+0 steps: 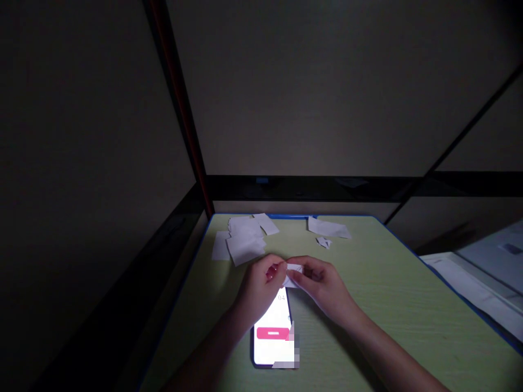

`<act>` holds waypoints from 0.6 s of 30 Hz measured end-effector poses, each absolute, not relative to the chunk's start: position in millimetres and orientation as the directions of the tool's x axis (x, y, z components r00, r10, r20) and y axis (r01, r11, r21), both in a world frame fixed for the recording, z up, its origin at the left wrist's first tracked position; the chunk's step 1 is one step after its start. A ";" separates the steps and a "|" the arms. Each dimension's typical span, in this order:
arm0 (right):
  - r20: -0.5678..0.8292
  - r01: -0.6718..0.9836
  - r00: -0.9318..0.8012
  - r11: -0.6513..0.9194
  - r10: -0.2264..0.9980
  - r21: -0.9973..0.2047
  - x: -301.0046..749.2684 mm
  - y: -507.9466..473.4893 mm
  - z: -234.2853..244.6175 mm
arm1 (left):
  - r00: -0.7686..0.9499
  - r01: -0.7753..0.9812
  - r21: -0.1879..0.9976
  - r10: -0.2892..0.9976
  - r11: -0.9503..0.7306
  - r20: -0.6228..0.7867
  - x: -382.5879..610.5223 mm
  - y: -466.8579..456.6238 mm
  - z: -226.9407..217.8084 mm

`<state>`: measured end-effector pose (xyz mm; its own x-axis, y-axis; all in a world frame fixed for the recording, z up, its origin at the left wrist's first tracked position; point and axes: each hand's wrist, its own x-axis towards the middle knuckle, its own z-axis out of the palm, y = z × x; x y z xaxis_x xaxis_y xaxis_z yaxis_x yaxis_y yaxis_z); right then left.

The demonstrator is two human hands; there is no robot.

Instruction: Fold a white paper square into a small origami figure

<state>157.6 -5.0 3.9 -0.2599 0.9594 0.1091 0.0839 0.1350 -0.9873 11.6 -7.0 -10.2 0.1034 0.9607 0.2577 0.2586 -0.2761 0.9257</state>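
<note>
My left hand [261, 288] and my right hand [321, 286] meet over a light green table [388, 305] and pinch one small folded piece of white paper [293, 272] between their fingertips. Both hands have their fingers closed on it. Just below the hands a phone [273, 335] lies flat on the table, its screen lit white with a red bar. My left wrist covers part of the phone's upper left.
Several white paper pieces [245, 239] lie in a loose pile at the table's far left. Another white sheet [329, 227] and a small crumpled scrap [324, 243] lie at the far middle. The table has a blue edge [449, 288]. Dim walls and dark rails surround it.
</note>
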 end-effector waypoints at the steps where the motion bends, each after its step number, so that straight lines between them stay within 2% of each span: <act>1: 0.110 0.080 -0.259 0.135 0.960 -0.988 157.4 -5.2 4.0 | 0.105 0.260 0.925 0.960 -0.278 0.259 11.3 -7.1 -10.2; 9: 0.108 0.066 -0.232 0.126 0.967 -0.990 157.4 -4.3 2.0 | 0.091 0.248 0.927 0.959 -0.283 0.269 11.2 -7.3 -11.8; 18: 0.078 0.109 -0.272 0.111 0.959 -0.988 158.4 -2.8 1.7 | 0.149 0.257 0.920 0.953 -0.295 0.264 10.3 -10.2 -6.5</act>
